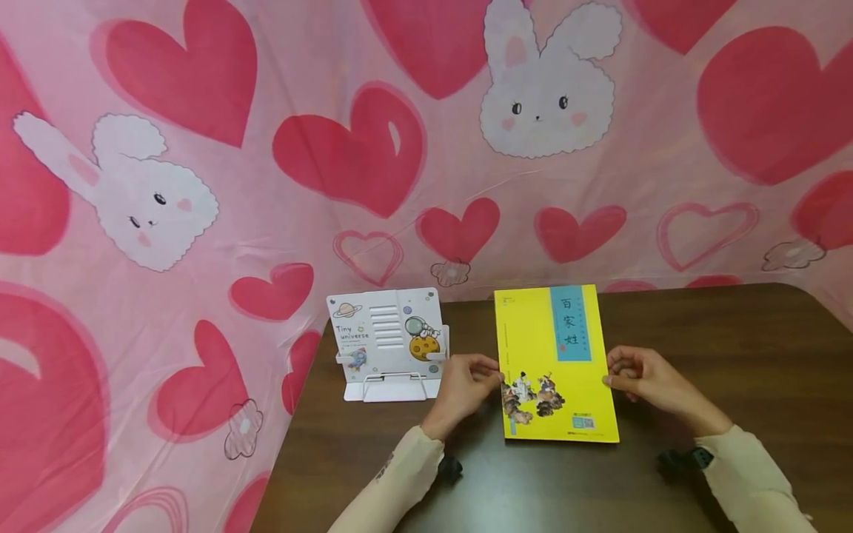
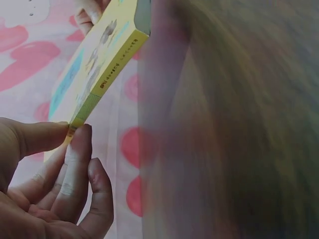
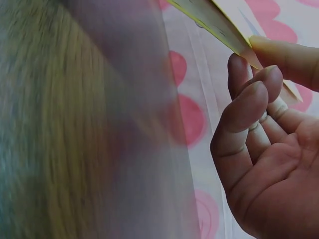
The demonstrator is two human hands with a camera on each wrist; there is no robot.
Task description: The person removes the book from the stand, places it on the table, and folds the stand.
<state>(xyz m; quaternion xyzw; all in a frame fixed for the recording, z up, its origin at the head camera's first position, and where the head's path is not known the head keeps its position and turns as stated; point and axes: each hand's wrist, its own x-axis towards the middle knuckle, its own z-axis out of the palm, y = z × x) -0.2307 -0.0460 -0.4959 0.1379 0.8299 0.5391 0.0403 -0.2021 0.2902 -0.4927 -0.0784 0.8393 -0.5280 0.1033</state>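
A yellow paperback book (image 1: pixel 533 333) with a blue title panel and painted figures on its cover is held between both hands, its cover facing up toward the head camera. My left hand (image 1: pixel 466 385) pinches the left edge, thumb over the cover and fingers beneath. In the left wrist view that grip lies on the printed spine (image 2: pixel 107 74). Opposite it, my right hand (image 1: pixel 646 377) pinches the book's right edge. The right wrist view shows the thumb (image 3: pixel 284 55) on one side of the edge and curled fingers on the other.
A white book stand (image 1: pixel 393 389) printed with planets and an astronaut stands at the left on the dark wooden table (image 1: pixel 573 488). Behind the table hangs a pink cloth (image 1: pixel 453 170) with hearts and rabbits. Dark wrist cameras (image 1: pixel 683 460) sit at both cuffs.
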